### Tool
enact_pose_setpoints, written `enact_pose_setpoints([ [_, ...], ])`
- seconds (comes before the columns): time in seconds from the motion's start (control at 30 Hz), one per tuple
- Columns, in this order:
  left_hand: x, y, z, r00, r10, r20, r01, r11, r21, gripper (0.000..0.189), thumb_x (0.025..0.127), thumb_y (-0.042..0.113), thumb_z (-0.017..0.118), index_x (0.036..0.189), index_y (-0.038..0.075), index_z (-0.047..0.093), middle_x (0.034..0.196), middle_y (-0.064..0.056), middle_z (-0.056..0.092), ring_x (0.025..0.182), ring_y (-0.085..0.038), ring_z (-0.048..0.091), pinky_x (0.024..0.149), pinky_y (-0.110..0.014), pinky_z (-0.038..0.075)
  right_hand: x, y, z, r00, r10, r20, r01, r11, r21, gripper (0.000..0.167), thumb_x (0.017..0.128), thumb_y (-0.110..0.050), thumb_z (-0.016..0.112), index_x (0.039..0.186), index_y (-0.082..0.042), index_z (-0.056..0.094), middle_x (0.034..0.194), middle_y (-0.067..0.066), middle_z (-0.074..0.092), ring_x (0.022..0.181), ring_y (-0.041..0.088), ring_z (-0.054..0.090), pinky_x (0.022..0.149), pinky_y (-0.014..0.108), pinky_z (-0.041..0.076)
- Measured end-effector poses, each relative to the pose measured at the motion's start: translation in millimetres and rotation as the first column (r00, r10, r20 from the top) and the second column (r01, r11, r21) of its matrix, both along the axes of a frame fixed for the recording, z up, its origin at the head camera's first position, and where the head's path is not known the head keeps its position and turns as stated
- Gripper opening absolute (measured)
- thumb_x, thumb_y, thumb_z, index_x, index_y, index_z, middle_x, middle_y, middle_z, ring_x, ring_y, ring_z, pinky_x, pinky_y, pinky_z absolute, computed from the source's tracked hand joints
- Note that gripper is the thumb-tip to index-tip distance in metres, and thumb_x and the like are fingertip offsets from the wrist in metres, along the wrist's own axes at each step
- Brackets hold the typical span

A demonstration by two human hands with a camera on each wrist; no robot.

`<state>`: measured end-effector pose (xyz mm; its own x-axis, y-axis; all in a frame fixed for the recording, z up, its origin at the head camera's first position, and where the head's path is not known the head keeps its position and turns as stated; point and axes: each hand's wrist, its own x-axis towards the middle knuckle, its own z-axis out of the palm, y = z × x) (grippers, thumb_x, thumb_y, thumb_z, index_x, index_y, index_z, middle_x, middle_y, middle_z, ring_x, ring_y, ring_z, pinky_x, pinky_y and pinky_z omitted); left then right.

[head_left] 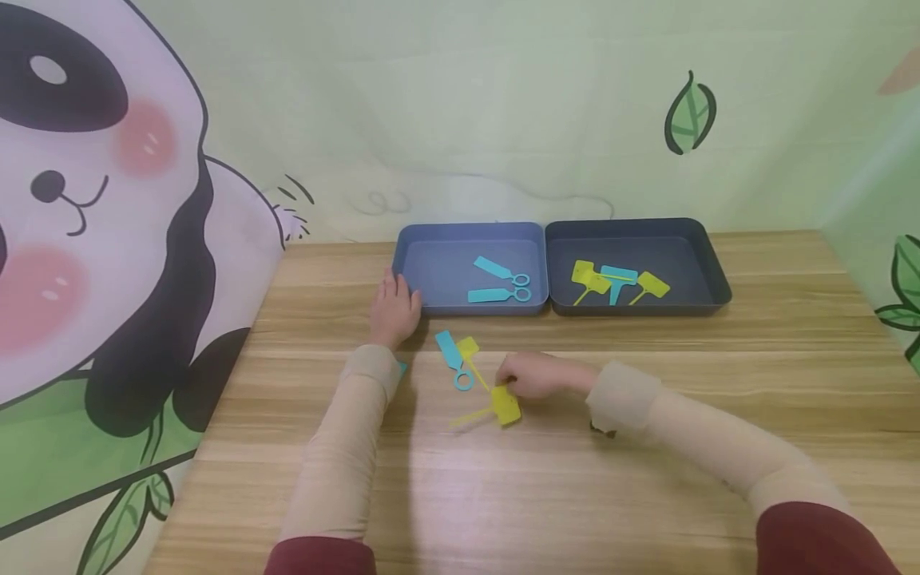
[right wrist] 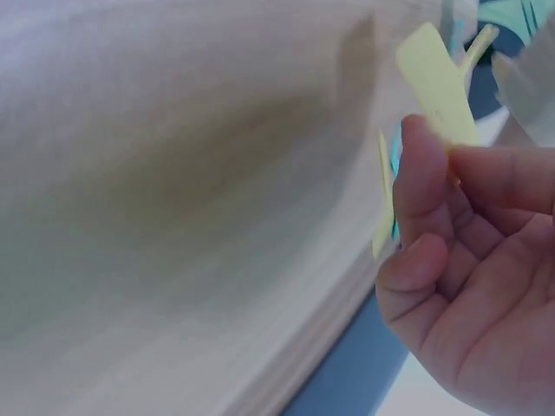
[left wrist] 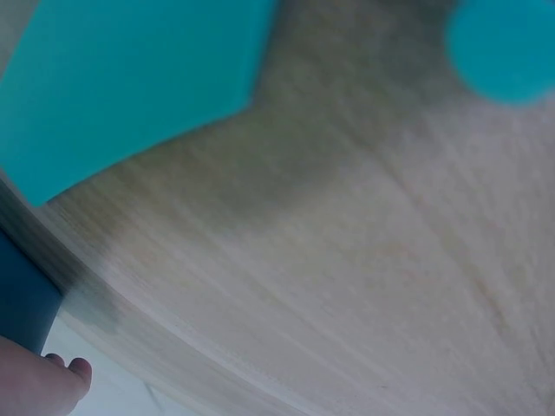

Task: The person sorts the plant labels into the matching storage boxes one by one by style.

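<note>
My right hand pinches a yellow plant label by one corner of its head, its thin stem pointing left over the table. Thumb and index finger meet on that label in the right wrist view. Just beyond, another yellow plant label and a blue ring-ended tag lie side by side on the wood. My left hand rests its fingers at the front left corner of the blue tray. Beside the left cuff, a blue piece shows, mostly hidden by the forearm.
Two blue ring-ended tags lie in the blue tray. A dark tray adjoins it on the right, holding several yellow plant labels and a blue T-shaped label. A printed cloth hangs behind the wooden table.
</note>
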<state>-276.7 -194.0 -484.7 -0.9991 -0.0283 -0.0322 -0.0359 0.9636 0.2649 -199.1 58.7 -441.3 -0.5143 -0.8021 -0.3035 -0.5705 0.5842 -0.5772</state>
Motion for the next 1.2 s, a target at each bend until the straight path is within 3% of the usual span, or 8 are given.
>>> enact_pose_setpoints([
  [0.13, -0.2, 0.2, -0.5, 1.000, 0.002, 0.001, -0.002, 1.000, 0.007, 0.061, 0.094, 0.037, 0.019, 0.139, -0.004, 0.018, 0.148, -0.020, 0.003, 0.135, -0.034, 0.012, 0.109, -0.045, 0.017, -11.2, 12.8, 9.6, 0.994, -0.029, 0.105, 0.036, 0.997, -0.068, 0.020, 0.082, 0.005, 0.045, 0.075, -0.003, 0.062, 0.058, -0.001, 0.047, 0.048, 0.008, 0.044, 0.048, 0.016, 0.039],
  [0.2, -0.2, 0.0, -0.7, 1.000, 0.002, 0.000, -0.002, 1.000, 0.008, 0.061, 0.094, 0.037, 0.019, 0.138, -0.004, 0.018, 0.148, -0.021, 0.002, 0.135, -0.034, 0.012, 0.109, -0.045, 0.017, -16.5, 19.7, 15.5, 0.992, -0.052, 0.117, 0.064, 0.993, -0.099, 0.020, 0.083, 0.004, 0.045, 0.080, -0.002, 0.064, 0.060, 0.003, 0.051, 0.047, 0.011, 0.048, 0.047, 0.017, 0.041],
  [0.33, -0.5, -0.5, -1.5, 1.000, 0.001, 0.003, -0.001, 1.000, 0.008, 0.060, 0.094, 0.036, 0.020, 0.139, -0.005, 0.018, 0.148, -0.021, 0.001, 0.135, -0.034, 0.011, 0.109, -0.046, 0.017, -27.0, 33.3, 27.8, 0.981, -0.135, 0.142, 0.155, 0.978, -0.142, 0.021, 0.083, 0.002, 0.046, 0.089, -0.003, 0.066, 0.069, 0.009, 0.060, 0.053, 0.023, 0.055, 0.052, 0.021, 0.044],
  [0.5, -0.8, -0.8, -2.5, 1.000, 0.003, 0.000, -0.003, 1.000, 0.005, 0.061, 0.094, 0.036, 0.020, 0.138, -0.005, 0.018, 0.148, -0.020, 0.002, 0.135, -0.034, 0.011, 0.109, -0.045, 0.017, -40.1, 49.2, 36.6, 0.948, -0.254, 0.190, 0.288, 0.940, -0.182, 0.022, 0.085, -0.001, 0.047, 0.093, -0.002, 0.067, 0.075, 0.011, 0.063, 0.058, 0.026, 0.055, 0.058, 0.031, 0.048],
  [0.6, -0.9, -0.9, -2.8, 1.000, 0.002, 0.003, -0.002, 1.000, 0.004, 0.062, 0.094, 0.037, 0.019, 0.138, -0.007, 0.016, 0.148, -0.020, 0.002, 0.136, -0.034, 0.010, 0.109, -0.045, 0.016, -47.7, 58.8, 39.3, 0.915, -0.341, 0.217, 0.380, 0.907, -0.180, 0.021, 0.086, -0.003, 0.047, 0.097, 0.001, 0.065, 0.075, 0.014, 0.062, 0.060, 0.023, 0.054, 0.059, 0.033, 0.047],
  [0.83, 0.1, -0.5, -1.5, 1.000, 0.005, 0.013, -0.005, 1.000, 0.009, 0.063, 0.094, 0.037, 0.018, 0.138, -0.007, 0.014, 0.148, -0.020, 0.001, 0.136, -0.033, 0.009, 0.110, -0.043, 0.014, -64.4, 82.9, 38.9, 0.789, -0.533, 0.305, 0.597, 0.782, -0.178, 0.027, 0.088, -0.007, 0.048, 0.109, 0.005, 0.058, 0.080, 0.015, 0.063, 0.061, 0.017, 0.057, 0.052, 0.024, 0.043],
  [1.1, 0.4, -0.5, 0.6, 1.000, 0.000, 0.013, 0.000, 1.000, -0.007, 0.062, 0.094, 0.036, 0.019, 0.138, -0.008, 0.014, 0.148, -0.021, 0.003, 0.136, -0.033, 0.009, 0.111, -0.042, 0.013, -83.4, 108.8, 31.1, 0.696, -0.661, 0.281, 0.717, 0.657, -0.234, 0.033, 0.088, -0.012, 0.051, 0.114, 0.008, 0.054, 0.073, 0.005, 0.065, 0.056, 0.007, 0.057, 0.052, 0.027, 0.047],
  [1.2, 0.2, -0.2, 0.8, 1.000, -0.001, 0.017, 0.001, 1.000, -0.009, 0.062, 0.094, 0.036, 0.019, 0.138, -0.007, 0.014, 0.148, -0.021, 0.003, 0.136, -0.033, 0.008, 0.111, -0.041, 0.012, -90.4, 117.1, 27.4, 0.639, -0.705, 0.307, 0.769, 0.588, -0.249, 0.033, 0.088, -0.012, 0.051, 0.114, 0.008, 0.054, 0.068, -0.001, 0.064, 0.054, 0.007, 0.057, 0.050, 0.025, 0.046],
])
